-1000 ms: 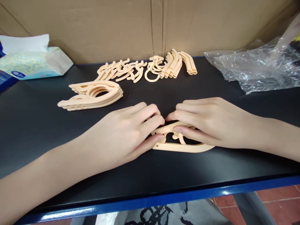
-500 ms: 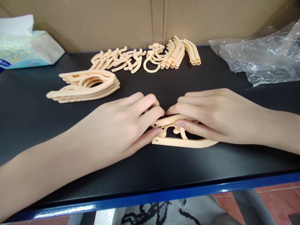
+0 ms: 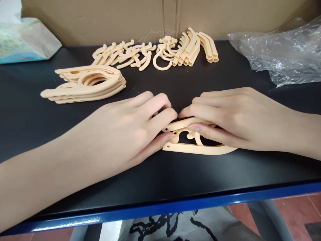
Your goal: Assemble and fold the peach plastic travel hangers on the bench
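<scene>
A beige plastic folding hanger [image 3: 200,148] lies folded on the black table, its long arm toward me and its small hook part between the arms. My left hand [image 3: 140,124] pinches its left end, thumb on the near side and fingers curled behind. Over the right part rests my right hand [image 3: 225,117], thumb pressed on the hanger and fingers bent round its far side. Small holes show at the left ends of the arms. My palms hide the rest of the hanger. Beyond my left hand sits a stack of folded hangers [image 3: 87,85].
Along the back lie loose hook parts [image 3: 122,55], a ring-shaped part [image 3: 162,68] and hanger arms [image 3: 188,50]. A tissue pack [image 3: 30,40] stands back left, a crumpled clear plastic bag [image 3: 281,53] back right. Cardboard [image 3: 100,20] rises behind. The table's blue edge [image 3: 160,211] runs in front.
The view has shifted slightly, so the things at the back sit higher in the picture. Both hands keep nearly the same grip on the hanger.
</scene>
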The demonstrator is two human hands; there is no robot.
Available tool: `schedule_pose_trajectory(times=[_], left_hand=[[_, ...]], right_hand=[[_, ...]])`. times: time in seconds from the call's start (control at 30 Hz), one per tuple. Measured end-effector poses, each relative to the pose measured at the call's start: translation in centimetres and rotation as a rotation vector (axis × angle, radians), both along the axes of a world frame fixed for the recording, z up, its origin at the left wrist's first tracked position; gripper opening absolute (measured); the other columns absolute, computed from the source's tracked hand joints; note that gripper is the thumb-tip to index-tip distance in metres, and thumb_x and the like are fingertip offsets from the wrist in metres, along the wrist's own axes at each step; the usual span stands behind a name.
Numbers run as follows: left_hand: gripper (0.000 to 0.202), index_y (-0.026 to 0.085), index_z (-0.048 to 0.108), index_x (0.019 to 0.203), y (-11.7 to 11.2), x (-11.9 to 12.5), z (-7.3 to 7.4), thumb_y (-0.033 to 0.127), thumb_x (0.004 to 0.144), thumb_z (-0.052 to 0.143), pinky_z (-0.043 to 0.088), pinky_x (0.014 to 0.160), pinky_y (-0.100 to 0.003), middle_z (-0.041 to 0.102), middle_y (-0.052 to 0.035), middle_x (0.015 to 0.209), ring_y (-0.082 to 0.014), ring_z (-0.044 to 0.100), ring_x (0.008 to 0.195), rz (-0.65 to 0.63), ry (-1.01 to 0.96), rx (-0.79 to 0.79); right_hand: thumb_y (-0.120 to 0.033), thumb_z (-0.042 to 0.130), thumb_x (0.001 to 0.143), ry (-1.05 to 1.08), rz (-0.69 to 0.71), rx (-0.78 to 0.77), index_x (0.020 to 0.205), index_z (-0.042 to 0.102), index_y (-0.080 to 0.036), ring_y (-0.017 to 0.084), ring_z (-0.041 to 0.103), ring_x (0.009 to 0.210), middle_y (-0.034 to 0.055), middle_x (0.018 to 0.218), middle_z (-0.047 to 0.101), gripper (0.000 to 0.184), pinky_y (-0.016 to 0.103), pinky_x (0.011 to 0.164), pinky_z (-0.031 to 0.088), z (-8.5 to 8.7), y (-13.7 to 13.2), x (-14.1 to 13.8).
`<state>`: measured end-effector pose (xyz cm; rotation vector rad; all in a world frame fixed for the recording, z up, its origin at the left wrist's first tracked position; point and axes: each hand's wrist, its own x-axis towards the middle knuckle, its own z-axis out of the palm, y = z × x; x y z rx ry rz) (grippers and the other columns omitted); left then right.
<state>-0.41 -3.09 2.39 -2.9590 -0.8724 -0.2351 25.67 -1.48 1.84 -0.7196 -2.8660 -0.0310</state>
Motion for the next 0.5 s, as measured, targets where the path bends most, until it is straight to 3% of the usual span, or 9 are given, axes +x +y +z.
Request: schedule_pose_trajectory(times=[0.17, 0.5], left_hand=[[0.046, 0.02, 0.069, 0.111, -0.07, -0.09, 0.16, 0.04, 0.111, 0.028, 0.054, 0.076, -0.044, 0.068, -0.01, 0.11, -0.0293, 0.065, 0.089, 0.0, 0.039, 0.051], [0.044, 0.023, 0.07, 0.113, 0.04, -0.04, -0.26, 0.043, 0.109, 0.031, 0.056, 0.08, -0.043, 0.067, -0.0085, 0.113, -0.0286, 0.066, 0.091, 0.026, 0.051, 0.068]], right_hand=[[-0.048, 0.027, 0.114, -0.003, -0.022, -0.023, 0.108, 0.07, -0.019, 0.018, 0.057, 0.068, 0.0032, 0.08, 0.062, 0.052, 0.032, 0.06, 0.035, -0.01, -0.04, -0.02], [-0.049, 0.03, 0.113, 0.019, -0.036, -0.057, 0.107, 0.071, -0.02, 0.018, 0.058, 0.069, 0.0027, 0.08, 0.062, 0.051, 0.032, 0.059, 0.035, 0.0, 0.0, -0.08]])
